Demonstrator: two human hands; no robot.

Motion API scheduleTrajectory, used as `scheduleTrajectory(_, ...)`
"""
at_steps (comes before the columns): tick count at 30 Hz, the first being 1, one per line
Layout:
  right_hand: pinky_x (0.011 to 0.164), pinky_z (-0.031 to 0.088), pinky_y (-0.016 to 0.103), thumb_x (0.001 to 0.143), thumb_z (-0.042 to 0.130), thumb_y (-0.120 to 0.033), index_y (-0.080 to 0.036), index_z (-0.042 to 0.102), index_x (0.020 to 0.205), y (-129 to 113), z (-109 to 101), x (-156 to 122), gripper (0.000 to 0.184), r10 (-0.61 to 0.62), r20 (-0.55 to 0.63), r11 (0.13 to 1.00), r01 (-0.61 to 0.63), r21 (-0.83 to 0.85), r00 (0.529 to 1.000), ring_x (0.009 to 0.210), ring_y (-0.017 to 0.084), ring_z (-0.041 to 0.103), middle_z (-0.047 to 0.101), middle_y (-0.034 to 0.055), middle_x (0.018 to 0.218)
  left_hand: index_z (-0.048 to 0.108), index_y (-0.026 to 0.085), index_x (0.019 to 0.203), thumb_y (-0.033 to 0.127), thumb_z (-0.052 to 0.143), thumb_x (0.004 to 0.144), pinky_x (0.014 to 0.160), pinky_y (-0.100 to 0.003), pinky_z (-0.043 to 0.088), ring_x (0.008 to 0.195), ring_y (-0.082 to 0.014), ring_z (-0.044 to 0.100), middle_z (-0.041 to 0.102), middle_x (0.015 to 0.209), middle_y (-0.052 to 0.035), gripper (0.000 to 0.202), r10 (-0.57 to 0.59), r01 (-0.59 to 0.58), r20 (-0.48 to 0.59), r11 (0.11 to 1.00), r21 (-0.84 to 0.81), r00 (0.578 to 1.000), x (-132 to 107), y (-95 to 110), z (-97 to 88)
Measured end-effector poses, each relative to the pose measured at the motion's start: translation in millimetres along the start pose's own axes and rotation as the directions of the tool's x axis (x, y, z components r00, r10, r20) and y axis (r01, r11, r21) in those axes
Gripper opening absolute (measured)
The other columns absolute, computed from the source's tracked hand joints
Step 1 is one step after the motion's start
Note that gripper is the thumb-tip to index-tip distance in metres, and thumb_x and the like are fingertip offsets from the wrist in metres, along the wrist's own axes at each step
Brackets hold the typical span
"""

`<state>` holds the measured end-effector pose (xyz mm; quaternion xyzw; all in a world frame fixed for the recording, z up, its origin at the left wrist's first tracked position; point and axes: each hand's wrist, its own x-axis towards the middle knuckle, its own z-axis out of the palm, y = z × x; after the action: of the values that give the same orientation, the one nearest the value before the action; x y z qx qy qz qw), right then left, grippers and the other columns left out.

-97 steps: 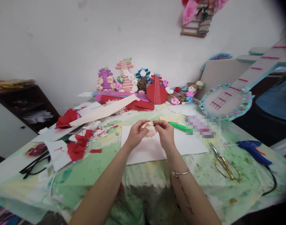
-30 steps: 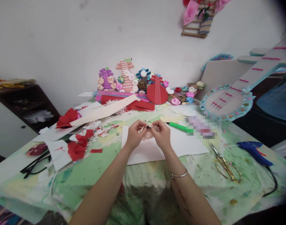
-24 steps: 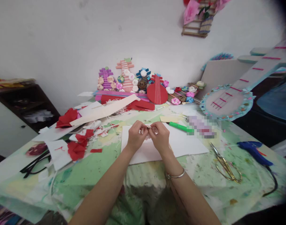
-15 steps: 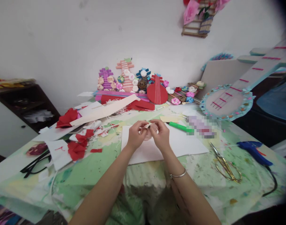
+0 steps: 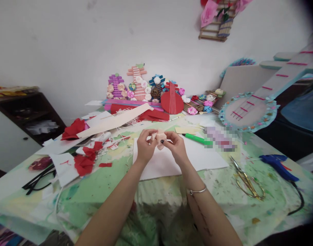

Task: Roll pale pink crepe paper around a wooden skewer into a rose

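Observation:
Between my fingertips is a small cream-pink paper flower [image 5: 160, 136], its petals bent and ruffled. My left hand [image 5: 146, 145] pinches it from the left side. Thumb and fingers of my right hand [image 5: 175, 145] grip it from the right, the dark-nailed thumb pressed on its front. Both hands hover over a white sheet [image 5: 161, 167] on the paint-stained tablecloth. Just right of my right hand, a green marker [image 5: 197, 139] rests at the sheet's back edge, beside a pale yellow paper strip [image 5: 184, 130].
Gold-handled scissors [image 5: 248, 182] and a blue glue gun [image 5: 279, 167] lie at right. Red crepe paper scraps [image 5: 84, 164] and black-framed glasses [image 5: 40, 179] are at left. Paper lutes, including a red one [image 5: 171, 100], stand along the wall; a large lute [image 5: 248, 111] leans at right.
My hands have moved slightly apart and turned, so the paper flower now shows above and between the fingers, where it was mostly hidden and lower before.

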<state>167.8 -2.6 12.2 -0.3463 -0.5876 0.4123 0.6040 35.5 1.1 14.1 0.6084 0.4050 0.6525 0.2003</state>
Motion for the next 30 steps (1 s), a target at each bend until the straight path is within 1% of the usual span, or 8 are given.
scheduleTrajectory(4,0.069,0.049,0.026,0.067,0.066,-0.021,-0.020,0.062,0.085,0.7,-0.3,1.2,0.019,0.006,-0.038,1.000,-0.006,0.004,0.999,0.079,0.014,0.058,0.062,0.0004,0.083,0.061,0.017,0.087,0.015,0.060,0.070,0.066,-0.023,0.047,0.084,-0.0160,0.059,0.061,0.087,-0.0042,0.017,-0.089,0.099,0.061,0.975,-0.198,0.994,2.5,0.2,-0.3)
scheduleTrajectory(6,0.069,0.048,0.026,0.066,0.066,-0.019,-0.020,0.062,0.082,0.4,-0.4,1.5,0.017,0.009,-0.049,1.000,-0.009,0.016,0.999,0.078,0.014,0.058,0.061,-0.0004,0.081,0.060,0.016,0.084,0.016,0.063,0.068,0.069,-0.025,0.048,0.083,-0.0157,0.059,0.061,0.084,-0.0035,0.016,-0.102,0.128,0.100,0.946,-0.297,0.990,3.9,0.5,-0.5)
scheduleTrajectory(8,0.069,0.048,0.026,0.066,0.064,-0.018,-0.020,0.062,0.082,-0.5,-0.7,1.3,0.017,0.007,-0.050,0.999,-0.005,0.035,0.999,0.077,0.014,0.058,0.061,-0.0007,0.081,0.060,0.016,0.081,0.016,0.066,0.066,0.072,-0.026,0.048,0.082,-0.0153,0.060,0.061,0.082,-0.0031,0.016,-0.099,0.138,0.126,0.922,-0.361,0.987,4.7,0.2,-0.5)
scheduleTrajectory(10,0.069,0.048,0.026,0.068,0.063,-0.019,-0.020,0.062,0.084,-1.2,-1.2,0.8,0.016,0.001,-0.051,0.999,0.002,0.046,0.999,0.078,0.015,0.058,0.062,-0.0002,0.082,0.059,0.016,0.079,0.017,0.068,0.065,0.073,-0.027,0.049,0.082,-0.0152,0.060,0.061,0.084,-0.0033,0.017,-0.108,0.154,0.136,0.910,-0.386,0.985,4.9,-1.0,-0.2)
scheduleTrajectory(15,0.070,0.046,0.027,0.073,0.062,-0.027,-0.020,0.064,0.083,-1.3,-2.1,1.5,0.013,0.006,-0.077,0.999,-0.002,0.051,0.997,0.077,0.015,0.059,0.063,0.0009,0.081,0.060,0.016,0.079,0.020,0.069,0.066,0.067,-0.025,0.049,0.077,-0.0143,0.060,0.061,0.080,-0.0025,0.016,-0.152,0.188,0.128,0.920,-0.343,0.980,4.9,-3.4,0.3)
scheduleTrajectory(20,0.071,0.047,0.029,0.068,0.063,-0.025,-0.020,0.064,0.081,-4.2,-1.2,2.9,0.013,0.032,-0.095,0.998,-0.027,0.062,0.995,0.075,0.015,0.059,0.064,0.0011,0.081,0.060,0.016,0.076,0.021,0.070,0.063,0.061,-0.023,0.047,0.070,-0.0128,0.058,0.061,0.076,-0.0012,0.017,-0.197,0.234,0.150,0.929,-0.289,0.969,5.0,-3.2,-0.3)
scheduleTrajectory(25,0.072,0.048,0.029,0.064,0.061,-0.019,-0.019,0.064,0.081,-6.1,-1.2,2.9,0.017,0.026,-0.077,0.999,-0.023,0.036,0.997,0.078,0.016,0.060,0.065,0.0012,0.081,0.061,0.016,0.075,0.018,0.067,0.062,0.057,-0.021,0.045,0.068,-0.0123,0.058,0.063,0.075,-0.0013,0.014,-0.228,0.260,0.165,0.943,-0.206,0.959,4.6,-4.1,-0.8)
scheduleTrajectory(30,0.071,0.049,0.028,0.065,0.065,-0.022,-0.020,0.063,0.086,-1.9,-1.9,2.8,0.021,0.026,-0.027,0.999,-0.027,-0.025,0.999,0.081,0.016,0.060,0.065,0.0023,0.086,0.062,0.016,0.074,0.017,0.064,0.062,0.056,-0.021,0.044,0.066,-0.0121,0.058,0.063,0.073,-0.0006,0.012,-0.214,0.236,0.157,0.962,-0.138,0.964,4.1,-5.6,-0.9)
